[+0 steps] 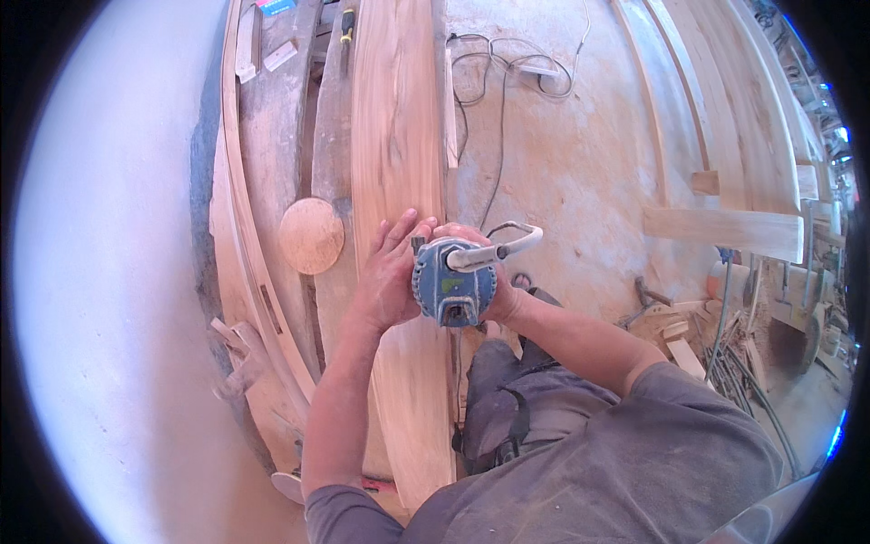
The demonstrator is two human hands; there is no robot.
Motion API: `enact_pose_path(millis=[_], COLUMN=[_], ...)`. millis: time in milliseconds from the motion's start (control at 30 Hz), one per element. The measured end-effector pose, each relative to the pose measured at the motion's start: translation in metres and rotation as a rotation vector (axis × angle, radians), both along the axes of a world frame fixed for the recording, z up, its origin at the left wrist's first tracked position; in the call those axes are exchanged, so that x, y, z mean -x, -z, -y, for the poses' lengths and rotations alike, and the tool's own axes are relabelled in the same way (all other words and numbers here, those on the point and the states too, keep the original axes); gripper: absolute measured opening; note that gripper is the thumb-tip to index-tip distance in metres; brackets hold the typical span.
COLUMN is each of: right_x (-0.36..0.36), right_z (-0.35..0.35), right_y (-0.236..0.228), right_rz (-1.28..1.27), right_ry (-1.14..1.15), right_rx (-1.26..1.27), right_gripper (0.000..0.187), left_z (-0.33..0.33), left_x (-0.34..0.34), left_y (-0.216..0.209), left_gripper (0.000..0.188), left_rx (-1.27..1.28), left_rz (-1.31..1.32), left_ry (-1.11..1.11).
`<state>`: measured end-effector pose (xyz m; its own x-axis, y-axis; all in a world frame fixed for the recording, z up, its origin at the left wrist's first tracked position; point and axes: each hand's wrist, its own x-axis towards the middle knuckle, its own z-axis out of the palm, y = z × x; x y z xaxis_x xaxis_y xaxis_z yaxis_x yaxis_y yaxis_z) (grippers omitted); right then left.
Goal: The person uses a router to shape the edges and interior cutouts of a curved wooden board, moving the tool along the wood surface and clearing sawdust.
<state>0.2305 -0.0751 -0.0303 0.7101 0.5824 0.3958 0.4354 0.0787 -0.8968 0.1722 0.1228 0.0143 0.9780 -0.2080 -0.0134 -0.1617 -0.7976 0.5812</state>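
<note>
A blue, dust-covered power tool with a round top and a thick pale cord, apparently a trim router (455, 288), stands upright over the right edge of a long wooden board (396, 118). My left hand (391, 276) presses against its left side, fingers stretched forward over the board and thumb hidden. From the right, my right hand (498, 295) wraps round the body; the tool covers most of its fingers. The router's base and bit are out of sight beneath its body.
A round wooden disc (312, 236) lies left of the board, beside a long curved wooden strip (256, 227). A yellow-and-black screwdriver (348, 27) rests farther off. A dark cord (500, 145) trails over the dusty floor. Planks (725, 233) and wood scraps (680, 340) are at right.
</note>
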Motion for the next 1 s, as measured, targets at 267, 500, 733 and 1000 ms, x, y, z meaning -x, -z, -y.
enact_pose_path(millis=[267,500,733,1000], right_x=[-0.069,-0.132,-0.201,-0.257], right_z=[-0.026,-0.044,-0.064,-0.083], right_y=[0.001,-0.005,-0.004,-0.003], right_rz=[0.063,0.039,0.017,0.015], right_ry=[0.073,0.094,0.068,0.152], right_rx=[-0.167,-0.188,-0.057,-0.128], right_gripper=[0.091,0.080,0.076,0.072], left_z=[-0.025,-0.039,-0.052,-0.073], left_x=[-0.062,-0.124,-0.195,-0.254], left_y=[0.018,0.023,0.023,0.031], left_gripper=[0.087,0.077,0.070,0.073], left_rx=[-0.105,-0.266,-0.277,0.349], left_rz=[-0.030,-0.079,-0.145,-0.335], left_ry=[0.050,0.029,0.000,-0.094])
